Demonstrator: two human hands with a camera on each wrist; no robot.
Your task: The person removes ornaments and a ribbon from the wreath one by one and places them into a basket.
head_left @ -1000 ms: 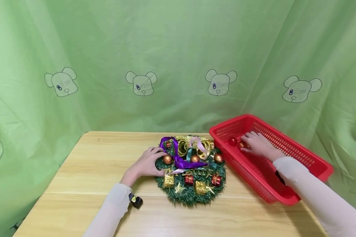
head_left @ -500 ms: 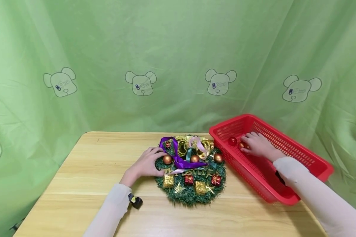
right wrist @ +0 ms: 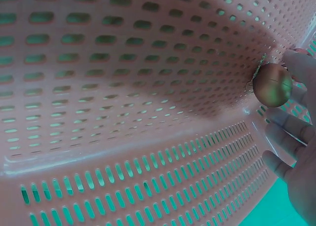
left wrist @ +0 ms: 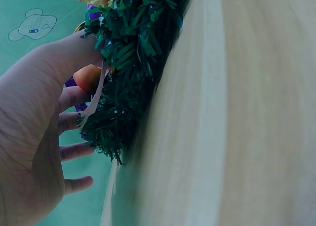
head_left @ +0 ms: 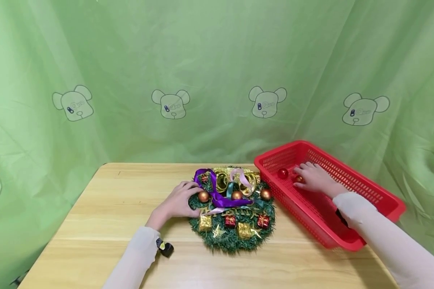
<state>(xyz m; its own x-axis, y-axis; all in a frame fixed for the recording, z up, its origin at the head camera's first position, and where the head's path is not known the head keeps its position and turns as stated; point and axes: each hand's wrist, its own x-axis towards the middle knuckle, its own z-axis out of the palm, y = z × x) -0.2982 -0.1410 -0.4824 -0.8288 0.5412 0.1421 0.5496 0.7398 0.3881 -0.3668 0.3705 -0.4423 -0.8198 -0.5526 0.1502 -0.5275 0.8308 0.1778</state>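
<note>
Nearest, on the wooden worktop (head_left: 105,224): left hand (head_left: 177,199) resting as before against the left edge of the green wreath (head_left: 233,208), fingers loosely spread beside a bronze ball (head_left: 203,196), gripping nothing. Farther right, inside the red basket (head_left: 369,192): right hand (head_left: 314,178) pinching a small copper bauble (head_left: 298,179) (gold-toned in the wrist view (right wrist: 272,84)), barely shifted from a second ago, not yet lifted out. Close by, one red bauble (head_left: 283,173) lying loose.

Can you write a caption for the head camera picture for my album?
Left hand rests on a decorated wreath; right hand touches a ball in the red basket.
</note>
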